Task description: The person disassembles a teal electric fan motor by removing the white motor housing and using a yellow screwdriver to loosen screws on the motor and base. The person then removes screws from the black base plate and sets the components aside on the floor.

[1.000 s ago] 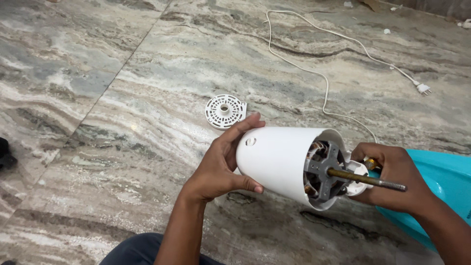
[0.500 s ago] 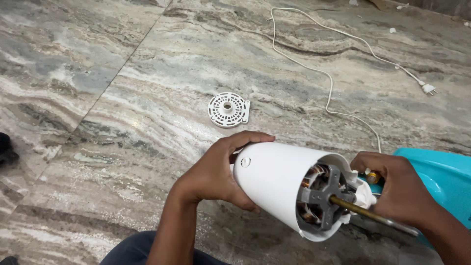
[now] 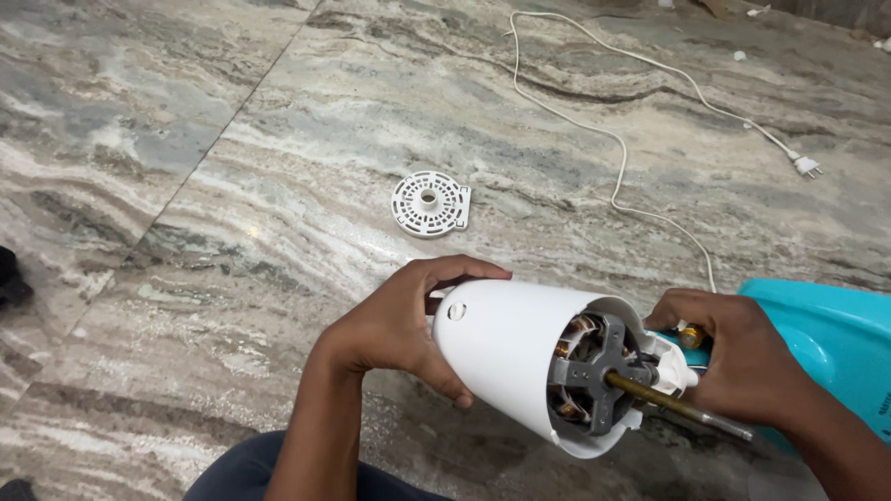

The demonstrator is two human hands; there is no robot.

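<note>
On the grey veined marble floor [image 3: 232, 186] — one person at work, two bare hands in view. One white cone-shaped plastic motor housing [image 3: 506, 357] held near the bottom centre, just above the floor, its open end turned toward the camera and to the right. Inside it: one grey cross-shaped metal bracket [image 3: 589, 376] with copper windings behind, and one metal shaft [image 3: 677, 406] sticking out to the near right.

Left hand [image 3: 399, 325] wraps the narrow closed end of the housing — fingers curled over the top, thumb underneath, a firm closed grip on the casing. Right hand [image 3: 742, 357] is closed around the parts at the open rim, beside the shaft; exactly what its fingers pinch is hidden.

One turquoise plastic fan body [image 3: 826, 343] lies at the right edge, touching or just behind the right hand. One round white perforated plastic cover [image 3: 430, 202] lies flat farther off, well apart from the hands. One white power cord [image 3: 613, 130] trails across the far floor, ending in one plug [image 3: 806, 165] at far right.
</note>
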